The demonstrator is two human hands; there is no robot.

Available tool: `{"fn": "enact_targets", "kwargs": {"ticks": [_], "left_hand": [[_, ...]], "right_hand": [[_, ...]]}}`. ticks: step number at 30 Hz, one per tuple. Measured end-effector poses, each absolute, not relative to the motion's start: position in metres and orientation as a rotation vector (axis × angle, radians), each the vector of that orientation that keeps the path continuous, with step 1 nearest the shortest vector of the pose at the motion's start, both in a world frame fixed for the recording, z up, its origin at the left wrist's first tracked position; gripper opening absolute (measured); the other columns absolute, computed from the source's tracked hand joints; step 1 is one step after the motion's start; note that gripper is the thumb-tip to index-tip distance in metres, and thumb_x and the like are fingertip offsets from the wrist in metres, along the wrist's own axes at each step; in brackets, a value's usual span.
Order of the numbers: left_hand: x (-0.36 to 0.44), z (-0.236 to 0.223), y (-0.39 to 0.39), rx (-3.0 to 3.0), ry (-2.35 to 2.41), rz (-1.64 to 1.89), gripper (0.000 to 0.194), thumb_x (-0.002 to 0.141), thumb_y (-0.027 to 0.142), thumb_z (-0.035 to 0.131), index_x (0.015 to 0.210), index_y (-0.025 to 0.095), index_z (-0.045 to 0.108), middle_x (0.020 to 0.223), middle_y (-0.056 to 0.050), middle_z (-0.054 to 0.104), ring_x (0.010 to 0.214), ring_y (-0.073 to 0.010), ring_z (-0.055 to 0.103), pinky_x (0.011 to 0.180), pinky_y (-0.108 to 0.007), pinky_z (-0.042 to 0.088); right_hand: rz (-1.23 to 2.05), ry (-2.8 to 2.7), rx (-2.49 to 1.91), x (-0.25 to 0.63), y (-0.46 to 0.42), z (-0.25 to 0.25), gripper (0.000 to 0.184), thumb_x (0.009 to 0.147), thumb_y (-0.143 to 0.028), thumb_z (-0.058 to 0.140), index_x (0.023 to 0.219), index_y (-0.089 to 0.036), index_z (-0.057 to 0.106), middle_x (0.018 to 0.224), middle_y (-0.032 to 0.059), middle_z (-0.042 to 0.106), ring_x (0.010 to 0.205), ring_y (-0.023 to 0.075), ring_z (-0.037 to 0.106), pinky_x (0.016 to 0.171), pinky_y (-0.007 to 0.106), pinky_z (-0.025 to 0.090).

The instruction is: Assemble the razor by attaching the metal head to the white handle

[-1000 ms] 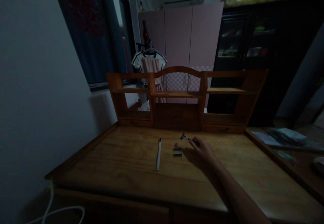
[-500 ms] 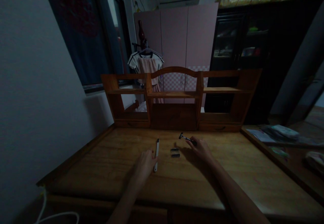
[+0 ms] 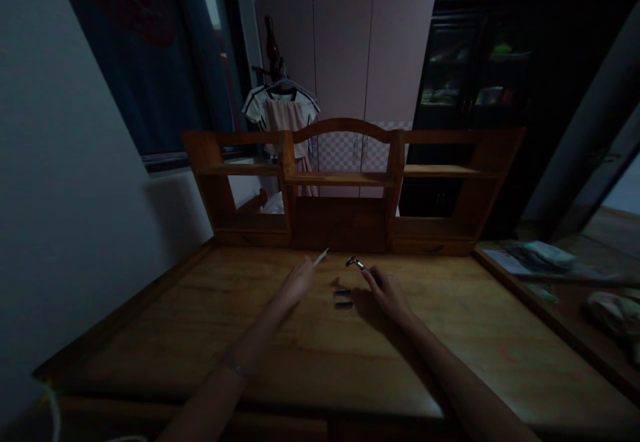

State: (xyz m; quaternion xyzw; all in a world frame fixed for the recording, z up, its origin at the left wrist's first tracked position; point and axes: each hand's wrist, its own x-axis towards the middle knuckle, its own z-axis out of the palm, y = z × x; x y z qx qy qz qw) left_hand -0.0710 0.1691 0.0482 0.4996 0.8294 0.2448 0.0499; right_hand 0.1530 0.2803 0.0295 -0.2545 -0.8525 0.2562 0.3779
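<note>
Desktop [image 3: 165, 335] below, right hand [image 3: 391, 294] grips razor [image 3: 359, 264], left hand [image 3: 298, 282] white stick [image 3: 321, 257], both jutting past the fingers [image 3: 371, 280].

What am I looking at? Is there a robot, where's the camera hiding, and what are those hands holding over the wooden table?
There's no robot here, just a person with two bare hands. The camera sits on that person's head, looking forward and down, so you see about what they see. That's why the arms come in from the bottom.

The left hand holds a slim pale stick; it's too dim to tell exactly what it is. The right hand holds something shaped like a razor, with a shiny head pointing away from the hand.

Between the hands, on the wooden table, lie two small dark strips. I can't tell if they're joined. At the table's far end stands a wooden shelf.
</note>
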Motion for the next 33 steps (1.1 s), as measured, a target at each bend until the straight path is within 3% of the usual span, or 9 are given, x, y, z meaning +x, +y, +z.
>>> {"fn": "enact_targets", "kwargs": {"ticks": [6,10,17,23,31,33], "left_hand": [[-0.086,0.025,0.193,1.606,2.284,1.313,0.033,0.093,0.038,0.027,0.097,0.018,0.053,0.081,-0.003,0.060,0.072,-0.0150,0.056,0.064,-0.023,0.037],[-0.080,0.027,0.192,1.581,2.162,1.455,0.038,0.093,0.046,0.027,0.092,0.019,0.054,0.075,0.001,0.058,0.067,-0.0128,0.053,0.062,-0.021,0.035],[-0.058,0.031,0.186,1.658,2.089,1.376,0.036,0.092,0.046,0.029,0.086,0.019,0.052,0.077,0.000,0.056,0.071,-0.0132,0.052,0.063,-0.021,0.034],[-0.049,0.028,0.181,1.773,1.989,1.240,0.032,0.094,0.040,0.027,0.085,0.019,0.049,0.073,0.000,0.055,0.068,-0.0133,0.052,0.064,-0.023,0.037],[-0.036,0.019,0.181,1.435,1.708,1.187,0.043,0.090,0.055,0.021,0.089,0.018,0.043,0.049,0.005,0.047,0.034,-0.0082,0.040,0.036,-0.017,0.029],[-0.031,0.018,0.183,1.331,1.630,1.204,0.045,0.088,0.057,0.022,0.093,0.018,0.043,0.052,0.003,0.051,0.032,-0.0087,0.043,0.033,-0.016,0.030]], "right_hand": [[0.809,-2.074,-0.708,0.146,0.280,0.023,0.036,0.096,-0.047,0.031,0.093,-0.019,0.054,0.069,0.0008,0.056,0.065,0.0181,0.055,0.056,0.025,0.037],[0.883,-2.025,-0.736,0.143,0.283,0.019,0.036,0.096,-0.048,0.031,0.096,-0.019,0.053,0.065,-0.0009,0.052,0.061,0.0172,0.053,0.054,0.025,0.037],[0.900,-1.983,-0.754,0.147,0.289,0.019,0.033,0.095,-0.049,0.035,0.098,-0.020,0.051,0.058,-0.0036,0.048,0.053,0.0160,0.050,0.050,0.024,0.035],[0.883,-1.879,-0.798,0.152,0.295,0.021,0.031,0.094,-0.047,0.035,0.092,-0.020,0.049,0.064,-0.0011,0.052,0.058,0.0169,0.051,0.052,0.025,0.036],[1.138,-1.664,-0.821,0.159,0.299,0.014,0.035,0.093,-0.052,0.029,0.084,-0.021,0.044,0.060,-0.0016,0.052,0.044,0.0149,0.047,0.040,0.024,0.036],[1.195,-1.662,-0.823,0.160,0.297,0.016,0.038,0.092,-0.054,0.029,0.082,-0.021,0.043,0.057,-0.0020,0.052,0.040,0.0146,0.047,0.039,0.024,0.037]]}}
